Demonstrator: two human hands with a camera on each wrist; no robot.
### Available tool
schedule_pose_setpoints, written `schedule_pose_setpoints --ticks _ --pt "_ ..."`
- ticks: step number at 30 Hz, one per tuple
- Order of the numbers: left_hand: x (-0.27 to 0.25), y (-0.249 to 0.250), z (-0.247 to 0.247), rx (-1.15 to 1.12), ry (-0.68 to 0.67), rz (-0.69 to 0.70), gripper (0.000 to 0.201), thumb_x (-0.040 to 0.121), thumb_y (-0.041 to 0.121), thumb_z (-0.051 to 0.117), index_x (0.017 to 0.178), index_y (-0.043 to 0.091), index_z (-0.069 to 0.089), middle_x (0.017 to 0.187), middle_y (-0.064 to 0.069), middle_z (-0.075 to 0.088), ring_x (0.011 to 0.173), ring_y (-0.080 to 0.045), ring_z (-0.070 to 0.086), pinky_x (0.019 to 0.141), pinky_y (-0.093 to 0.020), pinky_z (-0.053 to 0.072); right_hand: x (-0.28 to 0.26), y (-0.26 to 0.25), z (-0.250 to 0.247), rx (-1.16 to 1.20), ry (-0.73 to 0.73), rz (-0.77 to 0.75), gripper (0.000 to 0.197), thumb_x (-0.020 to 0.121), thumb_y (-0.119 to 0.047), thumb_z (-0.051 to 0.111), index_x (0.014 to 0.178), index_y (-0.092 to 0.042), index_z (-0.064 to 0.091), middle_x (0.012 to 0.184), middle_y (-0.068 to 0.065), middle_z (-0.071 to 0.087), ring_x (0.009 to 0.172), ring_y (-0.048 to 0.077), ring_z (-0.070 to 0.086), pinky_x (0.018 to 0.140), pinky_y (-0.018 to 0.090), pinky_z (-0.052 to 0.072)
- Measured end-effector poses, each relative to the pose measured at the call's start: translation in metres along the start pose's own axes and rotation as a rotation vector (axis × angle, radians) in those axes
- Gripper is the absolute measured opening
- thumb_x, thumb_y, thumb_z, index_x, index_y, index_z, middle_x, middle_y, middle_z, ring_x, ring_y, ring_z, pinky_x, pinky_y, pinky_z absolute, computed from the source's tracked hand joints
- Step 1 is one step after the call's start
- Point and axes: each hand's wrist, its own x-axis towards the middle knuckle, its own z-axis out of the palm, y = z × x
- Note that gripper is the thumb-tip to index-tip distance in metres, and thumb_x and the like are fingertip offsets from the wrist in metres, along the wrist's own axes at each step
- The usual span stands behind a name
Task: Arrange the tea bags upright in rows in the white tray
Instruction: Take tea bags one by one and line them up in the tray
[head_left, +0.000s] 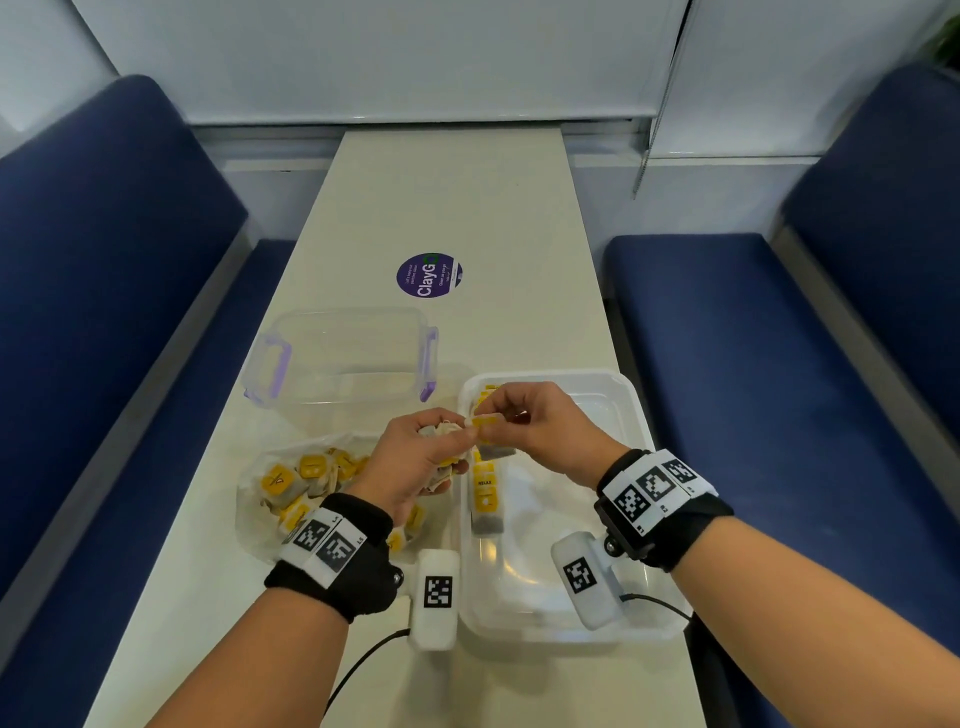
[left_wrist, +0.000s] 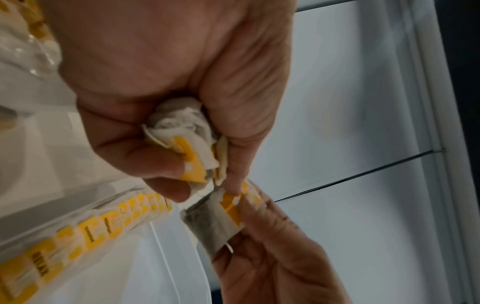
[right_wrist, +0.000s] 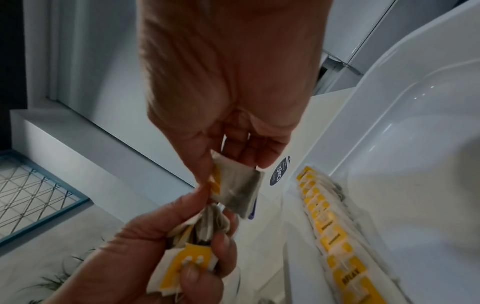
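Your two forearms come in from the six o'clock edge, each wrist strapped with a black band carrying white coded tags. At seven o'clock your left hand (head_left: 415, 457) is clenched round a crumpled bunch of spare tea bags (left_wrist: 182, 131), over the clear plastic bag of loose yellow-tagged tea bags (head_left: 306, 483) lying on the pale narrow table (head_left: 452, 208). Your right hand (head_left: 540, 431) pinches one grey paper tea bag with a yellow tag (right_wrist: 233, 189) by its top edge, and your left thumb (left_wrist: 235, 164) touches that same tag, so the step in hand looks like drawing a single bag free of the bunch. It hangs above the left side of the white plastic tray (head_left: 639, 405), where a row of upright tea bags (head_left: 485, 483) already runs along the left wall; the rest of the tray is bare. Next, you would lower this bag upright against the row, tag uppermost, without tipping its neighbours. Further off at eleven o'clock stands a clear lidded box with purple clips (head_left: 343, 353), and beyond it a round purple sticker (head_left: 429, 275).
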Motion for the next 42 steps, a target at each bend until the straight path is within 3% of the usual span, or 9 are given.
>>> schedule_pose_setpoints --ticks 5,11,15,18,21,24,31,37,42 --pt "0.0 0.002 0.0 0.03 -0.004 0.009 0.008 0.083 0.019 0.077 0.082 0.02 0.069 0.07 -0.002 0.064 0.064 -0.016 0.062 0.053 -0.023 0.043 -0.001 0.004 -0.001 -0.104 0.038 0.015 0.01 0.08 -0.008 0.075 0.075 -0.005 0.067 0.085 0.021 0.069 0.08 0.033 0.067 0.083 0.04 0.053" --pt "-0.002 0.004 -0.001 0.041 -0.019 -0.002 0.009 0.084 0.017 0.076 0.08 0.02 0.069 0.068 -0.004 0.063 0.061 -0.016 0.061 0.05 -0.021 0.042 -0.004 0.002 0.0 0.005 0.052 0.004 0.02 0.075 0.001 0.077 0.073 0.012 0.061 0.077 0.018 0.063 0.072 0.03 0.062 0.08 0.056 0.055" --pt "-0.001 0.005 -0.003 0.056 -0.012 -0.007 0.01 0.084 0.017 0.077 0.08 0.02 0.068 0.067 -0.001 0.064 0.06 -0.015 0.061 0.052 -0.022 0.042 -0.005 0.005 0.001 -0.002 0.124 -0.024 0.028 0.073 0.002 0.078 0.072 -0.012 0.053 0.07 0.019 0.062 0.072 0.039 0.066 0.074 0.06 0.054" --pt "0.0 0.004 -0.003 0.06 -0.003 -0.01 0.01 0.084 0.017 0.077 0.08 0.02 0.068 0.066 -0.001 0.064 0.061 -0.015 0.061 0.052 -0.024 0.042 -0.006 0.009 0.003 -0.103 0.116 -0.108 0.034 0.077 -0.002 0.076 0.083 -0.021 0.049 0.068 0.002 0.063 0.066 0.026 0.067 0.07 0.047 0.058" --pt "-0.001 0.003 -0.004 0.059 0.003 -0.027 0.009 0.084 0.019 0.077 0.08 0.02 0.069 0.067 -0.001 0.063 0.062 -0.016 0.062 0.053 -0.024 0.042 -0.009 0.014 0.006 -0.245 0.105 -0.162 0.032 0.08 -0.004 0.073 0.074 -0.028 0.052 0.066 -0.007 0.058 0.06 0.005 0.054 0.063 0.022 0.05" --pt "-0.001 0.001 -0.006 0.057 0.012 -0.06 0.004 0.086 0.021 0.075 0.085 0.019 0.071 0.073 -0.002 0.063 0.066 -0.017 0.063 0.054 -0.025 0.043 -0.011 0.018 0.007 -0.33 0.096 -0.088 0.03 0.081 0.0 0.067 0.07 -0.028 0.061 0.07 -0.007 0.062 0.063 0.001 0.054 0.065 0.013 0.047" --pt "-0.001 -0.003 -0.016 -0.015 0.054 -0.095 0.008 0.086 0.021 0.075 0.092 0.018 0.072 0.077 -0.001 0.064 0.07 -0.02 0.062 0.054 -0.025 0.042 -0.016 0.043 0.021 -0.492 -0.164 0.233 0.015 0.076 -0.003 0.072 0.075 -0.017 0.067 0.069 -0.006 0.059 0.059 0.002 0.053 0.056 0.009 0.043" --pt "-0.001 -0.003 -0.015 -0.021 0.058 -0.095 0.007 0.086 0.022 0.074 0.092 0.018 0.071 0.077 0.0 0.064 0.07 -0.019 0.063 0.057 -0.026 0.043 -0.009 0.05 0.036 -0.621 -0.286 0.303 0.015 0.074 0.002 0.068 0.083 -0.009 0.068 0.063 -0.008 0.054 0.052 0.003 0.052 0.046 0.007 0.04" --pt "-0.001 -0.003 -0.018 -0.039 0.067 -0.09 0.007 0.086 0.021 0.074 0.091 0.018 0.072 0.077 0.0 0.064 0.069 -0.019 0.062 0.057 -0.026 0.043 -0.006 0.056 0.043 -0.778 -0.305 0.259 0.017 0.072 0.0 0.067 0.088 -0.005 0.07 0.079 -0.001 0.059 0.072 0.014 0.052 0.052 0.008 0.034"
